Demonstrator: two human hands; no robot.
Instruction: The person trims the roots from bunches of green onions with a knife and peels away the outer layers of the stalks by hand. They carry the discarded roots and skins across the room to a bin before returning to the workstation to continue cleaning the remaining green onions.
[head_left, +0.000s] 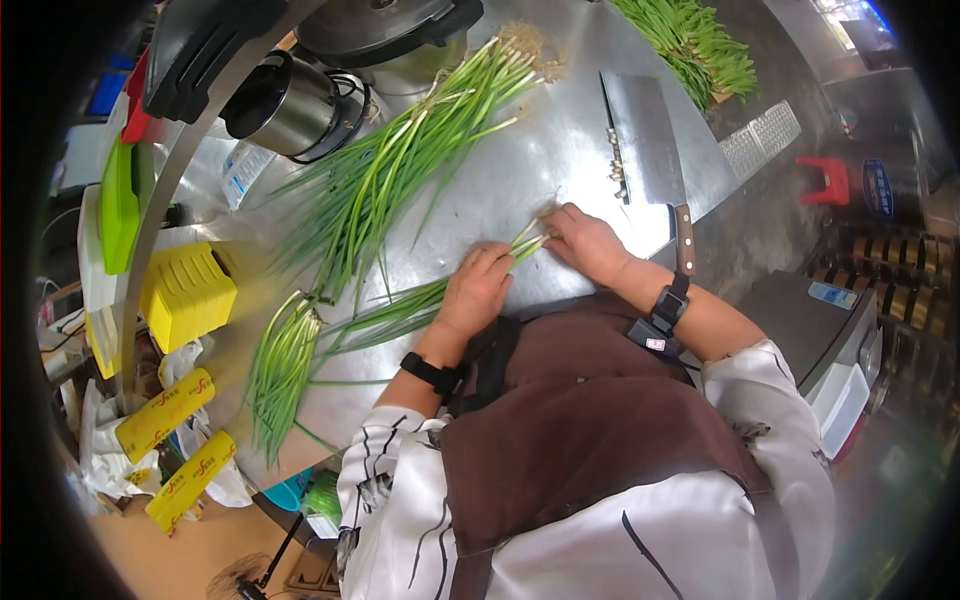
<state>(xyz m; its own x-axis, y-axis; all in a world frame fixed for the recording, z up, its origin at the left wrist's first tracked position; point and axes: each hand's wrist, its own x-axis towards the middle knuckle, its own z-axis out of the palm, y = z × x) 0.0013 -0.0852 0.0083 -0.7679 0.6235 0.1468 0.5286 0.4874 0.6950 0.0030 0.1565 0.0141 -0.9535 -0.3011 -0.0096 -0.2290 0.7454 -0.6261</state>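
Several green onions point(525, 243) lie across both hands, their white root ends pointing up and right, their green leaves trailing left over the metal table point(555, 150). My left hand point(478, 290) is closed around their stalks. At the root end, the fingers of my right hand point(588, 243) pinch the tips. Beyond the hands is a big pile of green onions point(410, 165) with stringy roots still on. A smaller bunch of green onions point(282, 365), with white ends up, rests at the table's left edge. To the right lies a cleaver point(645, 140) with a wooden handle, small cut bits along its edge.
A pressure cooker point(385, 35) and a steel pot point(285, 105) stand at the back left. Green leafy vegetables point(695, 50) lie at the far right corner. Yellow containers point(190, 290) and yellow boxes point(165, 415) are at the left. A red stool point(828, 180) stands beyond the table.
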